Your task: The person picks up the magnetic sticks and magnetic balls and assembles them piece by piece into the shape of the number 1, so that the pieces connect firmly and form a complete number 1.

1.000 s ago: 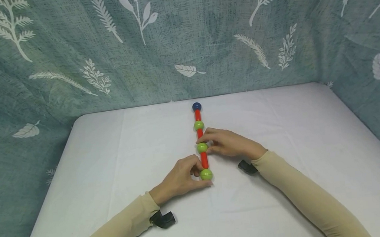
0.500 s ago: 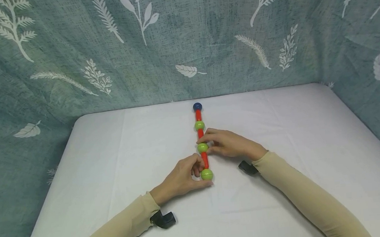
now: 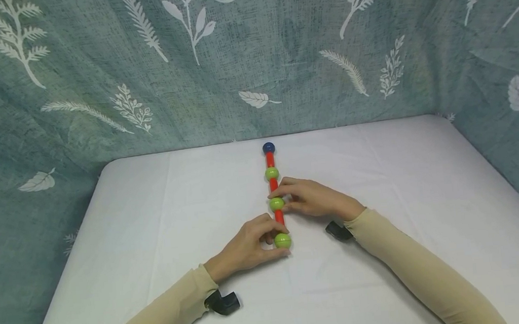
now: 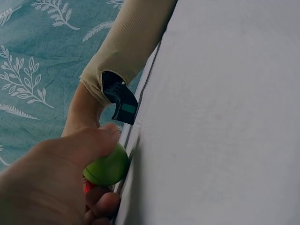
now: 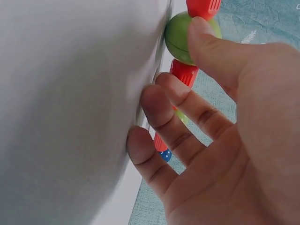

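Observation:
A straight chain of red rods and balls lies on the white table. Its far end is a blue ball [image 3: 268, 148], and green balls join the rods. My left hand [image 3: 249, 243] pinches the nearest green ball [image 3: 283, 241], thumb on the near side and index finger across the red rod [image 3: 279, 218] just beyond it. That ball [image 4: 107, 168] shows beneath the thumb in the left wrist view. My right hand [image 3: 313, 197] holds the middle green ball [image 3: 276, 204] between thumb and fingers. In the right wrist view the thumb [image 5: 206, 42] presses this ball [image 5: 177, 38].
A white cloth covers the table [image 3: 189, 198] on both sides of the chain. Behind it hangs a teal curtain [image 3: 278, 53] with white leaf prints. Another green ball [image 3: 271, 173] sits between the right hand and the blue end. Black wrist cameras [image 3: 223, 303] stick out from both sleeves.
My left index finger has moved from beside the rod to lie across it, just above the nearest green ball. The right hand and the chain stay in place.

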Demonstrator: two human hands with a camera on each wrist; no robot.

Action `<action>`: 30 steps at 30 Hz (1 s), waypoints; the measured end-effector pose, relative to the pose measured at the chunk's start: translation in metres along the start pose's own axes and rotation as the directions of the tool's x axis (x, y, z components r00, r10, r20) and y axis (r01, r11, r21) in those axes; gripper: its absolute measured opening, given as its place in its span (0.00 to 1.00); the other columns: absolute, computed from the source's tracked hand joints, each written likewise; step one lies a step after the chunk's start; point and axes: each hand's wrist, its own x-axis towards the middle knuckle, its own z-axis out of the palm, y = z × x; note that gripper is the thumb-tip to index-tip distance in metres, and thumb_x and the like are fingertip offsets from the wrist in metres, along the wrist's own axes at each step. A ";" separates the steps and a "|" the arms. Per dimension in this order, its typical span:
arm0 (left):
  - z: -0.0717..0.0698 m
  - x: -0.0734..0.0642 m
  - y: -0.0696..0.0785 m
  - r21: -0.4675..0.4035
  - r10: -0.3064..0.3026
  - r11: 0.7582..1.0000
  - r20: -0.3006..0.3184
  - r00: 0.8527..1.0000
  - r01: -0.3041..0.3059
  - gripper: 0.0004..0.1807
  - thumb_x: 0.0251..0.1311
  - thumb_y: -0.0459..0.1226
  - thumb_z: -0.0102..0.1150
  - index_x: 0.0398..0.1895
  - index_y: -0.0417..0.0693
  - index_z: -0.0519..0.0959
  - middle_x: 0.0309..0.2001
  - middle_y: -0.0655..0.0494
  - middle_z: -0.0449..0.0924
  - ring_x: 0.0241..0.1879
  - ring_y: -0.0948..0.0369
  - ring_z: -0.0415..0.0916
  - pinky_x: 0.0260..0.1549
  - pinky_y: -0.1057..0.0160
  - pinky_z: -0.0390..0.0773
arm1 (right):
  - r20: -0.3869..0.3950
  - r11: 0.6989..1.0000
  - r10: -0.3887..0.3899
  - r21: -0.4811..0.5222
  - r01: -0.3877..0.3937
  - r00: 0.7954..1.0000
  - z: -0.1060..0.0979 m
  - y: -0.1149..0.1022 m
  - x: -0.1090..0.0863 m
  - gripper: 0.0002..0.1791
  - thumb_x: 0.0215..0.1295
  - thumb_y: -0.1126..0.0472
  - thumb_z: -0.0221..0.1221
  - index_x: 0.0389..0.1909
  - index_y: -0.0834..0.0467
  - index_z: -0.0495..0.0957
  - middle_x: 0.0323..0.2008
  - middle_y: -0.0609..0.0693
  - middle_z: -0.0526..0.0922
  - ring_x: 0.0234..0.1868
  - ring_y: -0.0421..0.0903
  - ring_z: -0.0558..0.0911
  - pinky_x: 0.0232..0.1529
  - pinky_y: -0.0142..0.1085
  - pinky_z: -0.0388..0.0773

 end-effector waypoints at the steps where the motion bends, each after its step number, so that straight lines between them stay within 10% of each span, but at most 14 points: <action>1: 0.000 0.000 0.000 -0.003 0.001 1.000 0.000 1.000 -0.001 0.19 0.51 0.40 0.74 0.46 0.50 0.80 0.35 0.60 0.75 0.31 0.65 0.73 0.30 0.73 0.74 | -0.001 1.000 0.002 -0.001 -0.002 1.000 0.000 0.000 0.000 0.20 0.65 0.57 0.64 0.58 0.48 0.78 0.43 0.42 0.75 0.36 0.39 0.72 0.38 0.32 0.73; 30: -0.003 0.001 -0.010 -0.082 0.005 0.997 0.024 1.000 -0.003 0.21 0.48 0.40 0.76 0.46 0.52 0.79 0.34 0.62 0.74 0.30 0.65 0.72 0.30 0.74 0.73 | 0.007 1.000 0.004 -0.002 -0.004 1.000 -0.001 -0.001 -0.001 0.22 0.66 0.59 0.62 0.61 0.47 0.76 0.48 0.42 0.76 0.38 0.39 0.73 0.41 0.33 0.73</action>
